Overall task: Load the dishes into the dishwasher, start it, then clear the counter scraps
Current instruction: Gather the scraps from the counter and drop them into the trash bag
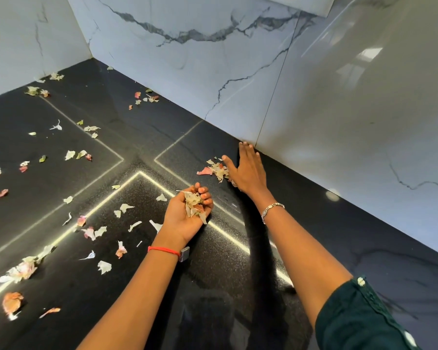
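Note:
My left hand [187,214] lies palm up on the black counter [91,102], fingers curled round a bunch of pale vegetable scraps [194,205]. My right hand [247,168] lies flat with straight fingers on the counter, fingertips against the marble wall, its thumb side touching a small heap of pale and pink peels [216,170]. Several more peel scraps [96,232] are scattered over the counter to the left, some pink [12,301], some whitish-green [70,154]. No dishes or dishwasher are in view.
The white marble backsplash [187,59] meets the counter in a corner at the back left. A second glossy wall panel [352,97] runs along the right. Bright strip reflections cross the glossy counter.

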The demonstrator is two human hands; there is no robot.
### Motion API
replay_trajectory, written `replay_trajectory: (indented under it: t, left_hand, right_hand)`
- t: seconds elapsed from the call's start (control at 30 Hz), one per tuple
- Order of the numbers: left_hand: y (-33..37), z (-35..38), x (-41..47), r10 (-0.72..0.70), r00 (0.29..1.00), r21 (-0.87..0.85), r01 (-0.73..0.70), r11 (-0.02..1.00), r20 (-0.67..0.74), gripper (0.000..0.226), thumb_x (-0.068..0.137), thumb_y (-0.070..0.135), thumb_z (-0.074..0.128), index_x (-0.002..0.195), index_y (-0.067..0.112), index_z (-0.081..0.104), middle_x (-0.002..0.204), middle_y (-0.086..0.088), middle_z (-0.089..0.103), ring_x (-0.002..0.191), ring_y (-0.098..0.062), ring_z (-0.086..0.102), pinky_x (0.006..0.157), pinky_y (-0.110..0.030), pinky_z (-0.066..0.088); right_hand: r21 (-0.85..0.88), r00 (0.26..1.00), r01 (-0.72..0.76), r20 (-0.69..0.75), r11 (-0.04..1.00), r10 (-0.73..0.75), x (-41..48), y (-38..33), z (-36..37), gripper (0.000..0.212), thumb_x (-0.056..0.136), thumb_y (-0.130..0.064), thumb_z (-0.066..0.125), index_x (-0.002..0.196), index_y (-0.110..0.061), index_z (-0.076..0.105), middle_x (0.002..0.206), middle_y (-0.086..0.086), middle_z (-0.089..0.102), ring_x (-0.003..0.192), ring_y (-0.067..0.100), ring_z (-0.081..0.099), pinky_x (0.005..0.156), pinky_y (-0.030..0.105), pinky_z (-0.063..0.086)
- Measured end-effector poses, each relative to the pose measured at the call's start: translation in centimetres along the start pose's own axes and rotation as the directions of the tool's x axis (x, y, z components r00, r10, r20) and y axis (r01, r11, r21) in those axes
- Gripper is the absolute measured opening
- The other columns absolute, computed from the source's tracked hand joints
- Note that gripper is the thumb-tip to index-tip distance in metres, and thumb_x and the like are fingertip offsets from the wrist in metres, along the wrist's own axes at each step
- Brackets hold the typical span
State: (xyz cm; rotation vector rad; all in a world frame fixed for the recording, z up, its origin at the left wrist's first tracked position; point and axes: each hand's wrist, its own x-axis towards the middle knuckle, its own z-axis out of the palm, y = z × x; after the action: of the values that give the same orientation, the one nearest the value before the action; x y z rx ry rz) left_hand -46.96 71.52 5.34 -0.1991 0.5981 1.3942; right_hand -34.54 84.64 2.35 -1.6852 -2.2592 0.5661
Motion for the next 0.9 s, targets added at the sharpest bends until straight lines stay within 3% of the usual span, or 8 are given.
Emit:
replay_trajectory:
  t: [0.13,0.33,0.47,0.57,0.67,0.77,0.9]
  left_hand:
    - [0.0,0.0,0.2,-0.001,1.000,-0.012,0.001,1.000,-0.006,0.028,0.096,0.011,0.033,0.073,0.010,0.049,0.063,-0.002,0.048,0.055,-0.012,0.041,0.057,-0.020,0.034]
    - [0.3,0.1,0.1,0.005,1.000,-0.029,-0.005,1.000,-0.015,0.031,0.098,0.011,0.031,0.075,0.009,0.052,0.063,-0.003,0.047,0.058,-0.011,0.037,0.059,-0.022,0.033]
    - [0.6,-0.5,-0.5,0.005,1.000,-0.038,-0.007,0.999,-0.027,0.031,0.098,0.011,0.032,0.073,0.010,0.051,0.062,-0.002,0.046,0.055,-0.011,0.039,0.057,-0.021,0.034]
    - [0.5,-0.7,-1.0,-0.008,1.000,-0.039,0.007,0.999,-0.025,0.034,0.098,0.012,0.033,0.071,0.009,0.052,0.062,-0.002,0.047,0.054,-0.011,0.041,0.055,-0.019,0.036]
    - [0.1,-0.8,-1.6,-0.033,0.999,-0.058,0.032,0.998,-0.013,0.033,0.099,0.012,0.033,0.072,0.009,0.052,0.062,-0.002,0.047,0.054,-0.011,0.041,0.056,-0.019,0.035]
    - [-0.7,-0.7,-2.4,-0.040,0.999,-0.031,0.039,0.999,-0.008,0.032,0.099,0.012,0.032,0.074,0.010,0.051,0.062,-0.002,0.048,0.053,-0.011,0.041,0.052,-0.019,0.038]
    - [-1.9,-0.7,-3.5,-0.061,0.998,-0.020,0.060,0.998,-0.017,0.032,0.099,0.012,0.032,0.074,0.010,0.051,0.060,-0.003,0.048,0.055,-0.011,0.039,0.056,-0.020,0.035]
  right_hand:
    - [0.086,0.993,0.106,0.034,0.991,-0.109,-0.2,-1.4,0.6,0.072,0.094,-0.056,0.034,0.149,-0.011,0.017,0.157,0.006,0.014,0.145,0.018,0.009,0.118,0.032,0.004]
    - [0.115,0.920,0.358,0.126,0.927,-0.371,-1.5,-4.4,1.8,0.045,0.098,-0.034,0.043,0.140,-0.018,0.042,0.153,-0.002,0.029,0.143,0.012,0.019,0.118,0.029,0.010]
    - [0.092,0.903,0.426,0.011,0.900,-0.429,-3.5,-4.1,1.4,0.031,0.097,-0.021,0.048,0.125,-0.011,0.060,0.138,-0.003,0.051,0.132,0.010,0.042,0.110,0.031,0.034]
    - [0.099,0.919,0.394,-0.046,0.914,-0.391,-5.5,-2.9,0.6,0.028,0.095,-0.013,0.049,0.118,-0.009,0.064,0.133,0.001,0.056,0.128,0.011,0.047,0.105,0.034,0.041]
    - [0.060,0.934,0.358,-0.016,0.932,-0.358,-7.7,-1.0,-0.2,0.033,0.098,-0.017,0.044,0.128,-0.013,0.056,0.141,-0.002,0.048,0.135,0.009,0.036,0.112,0.027,0.031]
    - [0.017,0.922,0.372,0.111,0.928,-0.371,-10.2,0.9,-1.3,0.043,0.101,-0.025,0.036,0.142,-0.016,0.038,0.151,-0.004,0.030,0.143,0.007,0.017,0.117,0.023,0.014]
    - [0.058,0.897,0.359,0.256,0.932,-0.361,-13.3,2.1,-2.2,0.059,0.093,0.005,0.037,0.147,-0.016,0.027,0.156,-0.006,0.018,0.144,0.006,0.007,0.117,0.020,0.007]
